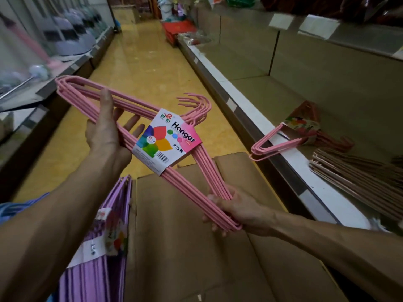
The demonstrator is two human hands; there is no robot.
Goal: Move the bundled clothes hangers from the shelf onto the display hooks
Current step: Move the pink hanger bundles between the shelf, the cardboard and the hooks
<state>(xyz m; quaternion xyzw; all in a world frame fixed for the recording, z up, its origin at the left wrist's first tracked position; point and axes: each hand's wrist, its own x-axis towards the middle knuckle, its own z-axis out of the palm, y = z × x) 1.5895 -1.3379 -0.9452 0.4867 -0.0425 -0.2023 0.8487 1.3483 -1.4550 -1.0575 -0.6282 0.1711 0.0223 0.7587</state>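
Left hand (pixel 104 136) and right hand (pixel 237 209) grip opposite corners of a triangular pink wire hanger bundle (pixel 139 118) with glossy paper label (pixel 166 141)

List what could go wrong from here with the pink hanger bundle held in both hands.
1. The pink wire hanger bundle is held only at its two ends, by the left hand and the right hand; the paper label sleeve alone binds it, so hangers might splay.
2. Its protruding hooks could snag on something.
3. A second pink bundle overhangs the white shelf edge and may get knocked off.
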